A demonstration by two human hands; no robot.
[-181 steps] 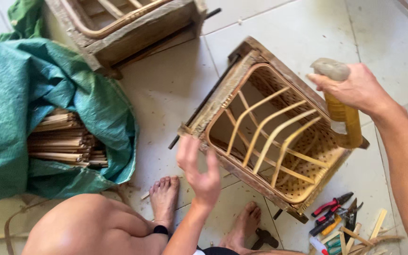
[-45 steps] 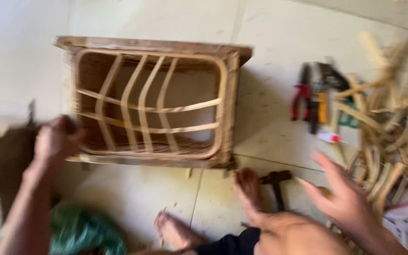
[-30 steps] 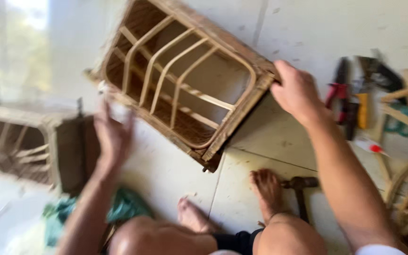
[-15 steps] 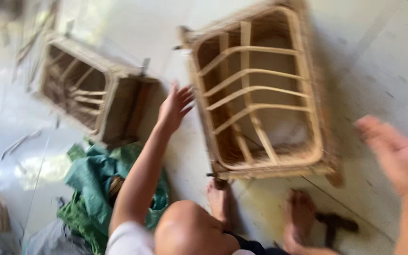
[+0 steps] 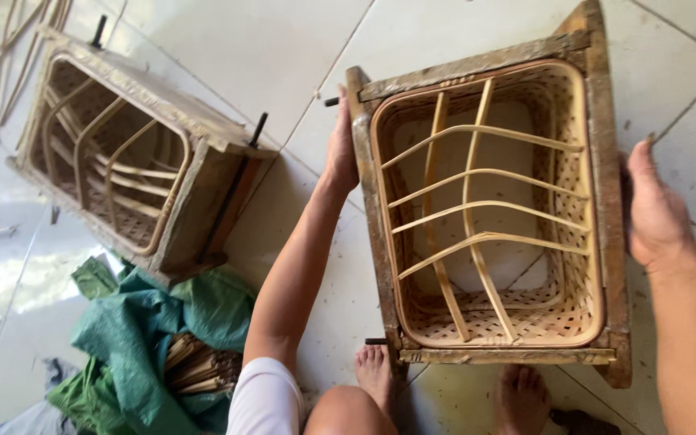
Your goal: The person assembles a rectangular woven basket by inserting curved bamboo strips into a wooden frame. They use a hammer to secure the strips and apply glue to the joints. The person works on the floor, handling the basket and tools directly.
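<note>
Head view: my left hand [image 5: 340, 153] and right hand [image 5: 654, 213] clasp the wooden frame [image 5: 605, 161] sides — rigid, probably weighty; woven basket [image 5: 573, 302] inside looks fragile.

Your left hand [image 5: 340, 153]: bare, no glove, no ring visible. Your right hand [image 5: 652, 211]: bare too, no watch or band at wrist. Both your forearms uncovered. White fabric hem [image 5: 266, 396] over your left thigh. Your feet [image 5: 374, 374] bare, no sandals.
</note>
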